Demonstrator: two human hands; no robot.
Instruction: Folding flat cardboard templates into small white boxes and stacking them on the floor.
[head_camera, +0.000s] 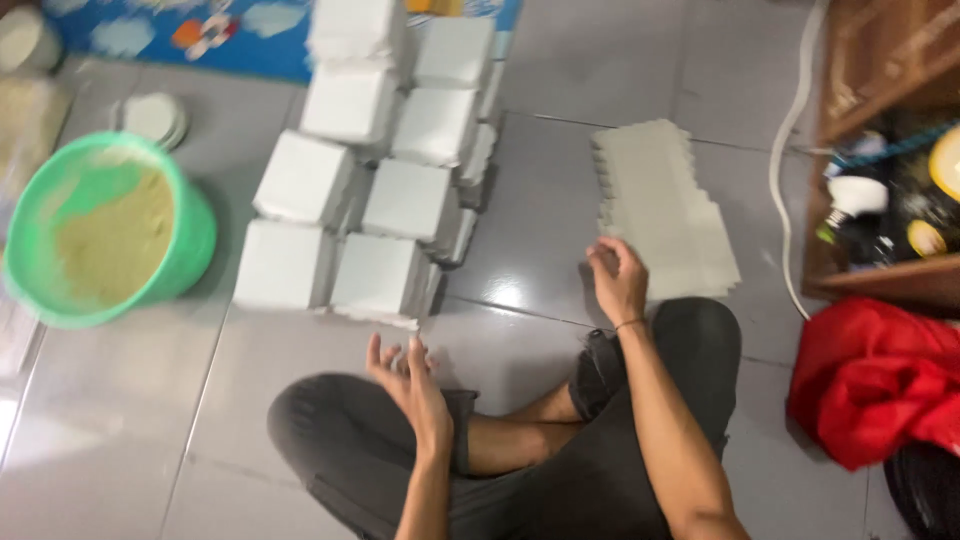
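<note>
I sit cross-legged on a grey tiled floor. My left hand hovers above my left knee with fingers spread and nothing in it, just short of the nearest folded white box. My right hand has loosely curled fingers and reaches toward the near edge of a stack of flat grey cardboard sheets; whether it touches the stack is unclear. Two rows of folded white boxes run away from me across the floor.
A green bucket filled with yellowish grain stands at the left. A red cloth bundle lies at the right beside a low wooden shelf of small items. A white cable runs along the floor. A blue mat lies at the back.
</note>
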